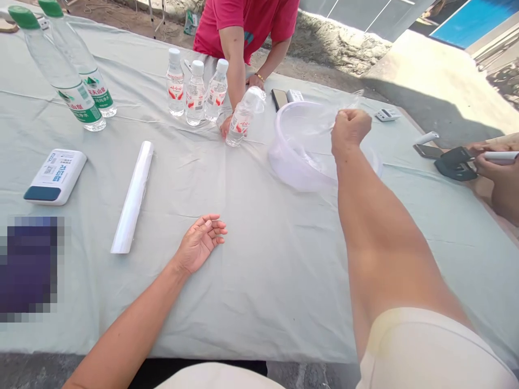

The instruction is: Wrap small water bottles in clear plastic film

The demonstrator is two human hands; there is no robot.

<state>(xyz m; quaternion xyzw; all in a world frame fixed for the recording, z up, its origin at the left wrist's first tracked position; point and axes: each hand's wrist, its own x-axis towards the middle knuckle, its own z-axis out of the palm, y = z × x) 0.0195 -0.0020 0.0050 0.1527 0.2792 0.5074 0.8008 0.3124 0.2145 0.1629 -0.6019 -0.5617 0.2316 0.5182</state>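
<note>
My right hand is closed on a piece of clear plastic film, held over the right side of a translucent white basin. A corner of the clear film sticks up above the fist, and more crumpled film shows inside the basin. My left hand lies palm up on the cloth-covered table, fingers loosely spread and holding nothing. Left of it is a roll of clear plastic. Across the table, a person in a red shirt has a hand at a tilted small water bottle.
Several small water bottles stand near that person. Two tall green-capped bottles and a white box-shaped device are at the left. Behind the basin lies a phone. Another person's hands hold a white object at the right edge.
</note>
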